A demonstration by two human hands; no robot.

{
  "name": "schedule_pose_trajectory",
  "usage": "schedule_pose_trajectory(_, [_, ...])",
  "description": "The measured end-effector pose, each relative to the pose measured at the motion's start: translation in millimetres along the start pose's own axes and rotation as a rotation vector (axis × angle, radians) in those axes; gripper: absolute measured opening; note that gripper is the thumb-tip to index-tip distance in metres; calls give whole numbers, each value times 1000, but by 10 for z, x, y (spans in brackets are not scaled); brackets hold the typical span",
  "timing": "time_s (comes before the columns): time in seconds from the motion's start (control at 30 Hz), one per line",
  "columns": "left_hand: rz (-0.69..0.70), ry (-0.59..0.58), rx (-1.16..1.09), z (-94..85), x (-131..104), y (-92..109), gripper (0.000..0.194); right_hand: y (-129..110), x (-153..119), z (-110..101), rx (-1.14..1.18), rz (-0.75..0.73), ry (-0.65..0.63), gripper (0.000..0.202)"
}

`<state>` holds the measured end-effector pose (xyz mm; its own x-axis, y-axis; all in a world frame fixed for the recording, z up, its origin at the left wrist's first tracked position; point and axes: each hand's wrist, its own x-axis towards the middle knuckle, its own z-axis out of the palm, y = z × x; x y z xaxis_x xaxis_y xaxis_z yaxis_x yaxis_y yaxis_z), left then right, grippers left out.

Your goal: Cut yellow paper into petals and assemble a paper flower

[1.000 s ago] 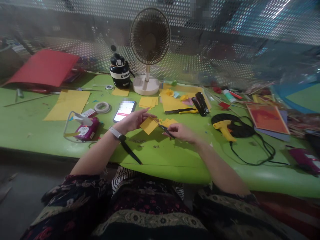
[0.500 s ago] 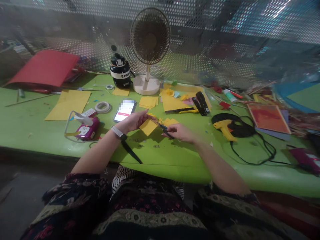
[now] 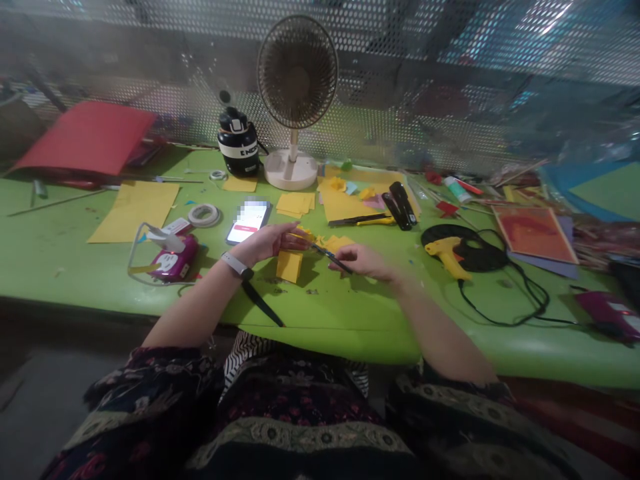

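My left hand (image 3: 273, 241), with a grey band on the wrist, is closed on yellow paper (image 3: 303, 233) at its fingertips. Just under those fingers is a folded-looking yellow paper square (image 3: 289, 267); whether the fingers still grip it is unclear. My right hand (image 3: 363, 260) is closed around the dark handles of a pair of scissors (image 3: 331, 256), whose blades point left toward the left fingertips. Behind the scissors lie yellow paper pieces (image 3: 340, 241). A phone (image 3: 249, 220) with a lit screen lies beyond my left hand.
A fan (image 3: 291, 167) and a black bottle (image 3: 239, 148) stand at the back. Tape (image 3: 204, 215) and a purple power block (image 3: 176, 259) lie left. A cutter (image 3: 360, 220), staplers (image 3: 399, 207) and a yellow glue gun (image 3: 450, 257) with its cable lie right, on the green table (image 3: 350, 313).
The yellow square below my left hand has turned from a slanted position to nearly upright and sits slightly lower and left. The scissors have moved away from it.
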<state>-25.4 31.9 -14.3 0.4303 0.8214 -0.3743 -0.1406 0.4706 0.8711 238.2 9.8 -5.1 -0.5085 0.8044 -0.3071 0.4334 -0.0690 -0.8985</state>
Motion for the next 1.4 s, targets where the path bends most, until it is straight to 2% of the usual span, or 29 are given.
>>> schedule_pose_trajectory(0.13, [77,38,38,-33,13,-47,14,-47,-37,-183,-66,-45,210,54])
schedule_pose_trajectory(0.2, [94,45,61,-50,16,-72,11,-61,-51,-283,-157,-37,294,56])
schedule_pose_trajectory(0.3, [108,35,82,-65,20,-93,10,-53,-71,-430,-432,46,351,50])
schedule_pose_trajectory(0.43, [119,12,102,-62,26,-92,10,25,-80,-592,-869,240,466,34])
schedule_pose_trajectory(0.5, [117,4,120,-56,27,-86,10,77,-73,-646,-965,311,465,30])
schedule_pose_trajectory(0.63, [117,-15,154,-44,28,-77,11,142,-58,-693,-989,388,397,36])
schedule_pose_trajectory(0.77, [133,-17,153,-42,31,-79,11,147,-68,-695,-1018,404,367,37])
schedule_pose_trajectory(0.9, [145,-10,166,-53,30,-81,12,137,-79,-687,-1043,387,395,36])
schedule_pose_trajectory(0.97, [160,-7,182,-63,27,-80,13,131,-86,-692,-995,387,382,32])
schedule_pose_trajectory(1.07, [195,-4,210,-78,21,-73,16,104,-110,-709,-830,378,296,20])
schedule_pose_trajectory(1.13, [216,-2,226,-82,11,-64,18,64,-130,-686,-798,354,303,15])
schedule_pose_trajectory(1.2, [238,6,234,-74,-3,-55,18,10,-133,-592,-837,279,448,14])
schedule_pose_trajectory(1.27, [251,10,241,-57,-19,-47,18,-38,-105,-411,-811,129,629,21])
schedule_pose_trajectory(1.3, [250,7,245,-46,-26,-44,18,-52,-77,-295,-749,47,639,26])
schedule_pose_trajectory(1.4, [226,-18,257,-12,-38,-43,20,-48,35,54,-730,-147,450,28])
